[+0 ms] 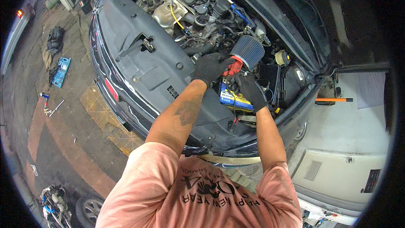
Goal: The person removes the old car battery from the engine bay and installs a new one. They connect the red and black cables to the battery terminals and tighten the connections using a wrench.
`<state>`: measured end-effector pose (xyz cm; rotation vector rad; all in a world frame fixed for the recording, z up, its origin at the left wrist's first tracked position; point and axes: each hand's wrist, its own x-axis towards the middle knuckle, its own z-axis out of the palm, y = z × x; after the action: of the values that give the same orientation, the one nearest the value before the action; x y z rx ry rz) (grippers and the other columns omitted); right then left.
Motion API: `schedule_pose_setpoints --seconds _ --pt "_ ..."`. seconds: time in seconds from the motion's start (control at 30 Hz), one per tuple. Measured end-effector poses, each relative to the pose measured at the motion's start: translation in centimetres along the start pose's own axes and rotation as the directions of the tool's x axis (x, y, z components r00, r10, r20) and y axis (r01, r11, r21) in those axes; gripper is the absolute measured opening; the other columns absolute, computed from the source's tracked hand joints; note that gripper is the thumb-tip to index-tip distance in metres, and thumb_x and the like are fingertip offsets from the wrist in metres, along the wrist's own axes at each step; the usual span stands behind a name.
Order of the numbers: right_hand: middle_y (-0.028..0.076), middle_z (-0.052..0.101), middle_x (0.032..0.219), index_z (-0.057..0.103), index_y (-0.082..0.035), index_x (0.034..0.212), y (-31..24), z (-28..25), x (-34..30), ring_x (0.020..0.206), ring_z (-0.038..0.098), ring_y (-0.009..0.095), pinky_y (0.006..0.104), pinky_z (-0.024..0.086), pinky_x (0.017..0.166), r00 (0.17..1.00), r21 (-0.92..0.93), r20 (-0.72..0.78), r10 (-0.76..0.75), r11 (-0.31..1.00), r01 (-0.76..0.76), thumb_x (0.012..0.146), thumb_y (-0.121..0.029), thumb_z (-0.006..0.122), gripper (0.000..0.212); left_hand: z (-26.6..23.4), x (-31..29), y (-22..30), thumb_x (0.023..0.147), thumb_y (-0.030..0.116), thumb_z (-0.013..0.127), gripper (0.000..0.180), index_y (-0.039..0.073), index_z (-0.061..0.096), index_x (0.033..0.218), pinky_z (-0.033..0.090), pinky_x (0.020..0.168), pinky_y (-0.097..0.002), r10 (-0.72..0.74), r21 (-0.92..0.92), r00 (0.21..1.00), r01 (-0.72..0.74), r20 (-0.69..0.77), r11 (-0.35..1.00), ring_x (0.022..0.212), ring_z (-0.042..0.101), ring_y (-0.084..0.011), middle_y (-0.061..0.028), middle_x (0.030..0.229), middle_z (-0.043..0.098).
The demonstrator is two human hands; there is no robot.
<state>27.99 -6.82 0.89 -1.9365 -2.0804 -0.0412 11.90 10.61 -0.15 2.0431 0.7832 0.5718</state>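
leans over the open front of a car (139, 55). curls gloved left hand (210, 68) close at a red piece (231, 68), just beside the pleated filter (251, 51). curls gloved right hand (252, 91) over the right end of the battery (232, 98), near the same red piece. cannot tell, for either, gripping from touching. on the floor (74, 112) to the left, a blue tool case (61, 72).

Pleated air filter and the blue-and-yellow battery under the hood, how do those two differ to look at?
The air filter is round with ribbed sides, while the battery is boxy. The filter is a dull blue-grey; the battery is bright blue and yellow with printing. The filter's pleated side shows plainly, while the right hand partly covers the battery. Both show blue and lie close to that hand.
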Motion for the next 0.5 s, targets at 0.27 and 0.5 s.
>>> schedule_pose_setpoints --seconds 0.27,0.5 --pt "0.027 0.070 0.108 0.066 -0.008 0.132 -2.3 -1.9 -1.3 0.099 0.068 0.045 0.0531 0.054 0.085 0.964 0.002 -0.114 0.241 0.970 -0.242 0.102 -0.022 0.060 0.034 0.3 -0.2 0.2 0.090 0.068 0.061 0.060 0.016 0.079 0.114 0.056 0.090 -0.0509 0.001 -0.023 1.000 -0.001 -0.020 1.000 0.100 0.073 -0.0403 -0.0196 0.105 0.077" --pt "0.022 0.072 0.109 0.069 -0.006 0.124 -5.4 1.2 -3.5 0.096 0.069 0.042 0.0527 0.050 0.086 0.940 -0.037 0.015 0.341 0.940 -0.340 0.100 -0.038 0.062 0.041 0.4 0.1 0.4 0.092 0.064 0.061 0.058 0.015 0.078 0.117 0.056 0.089 -0.0514 0.013 0.078 1.000 -0.013 0.004 0.997 0.100 0.073 -0.0407 -0.0202 0.106 0.076"
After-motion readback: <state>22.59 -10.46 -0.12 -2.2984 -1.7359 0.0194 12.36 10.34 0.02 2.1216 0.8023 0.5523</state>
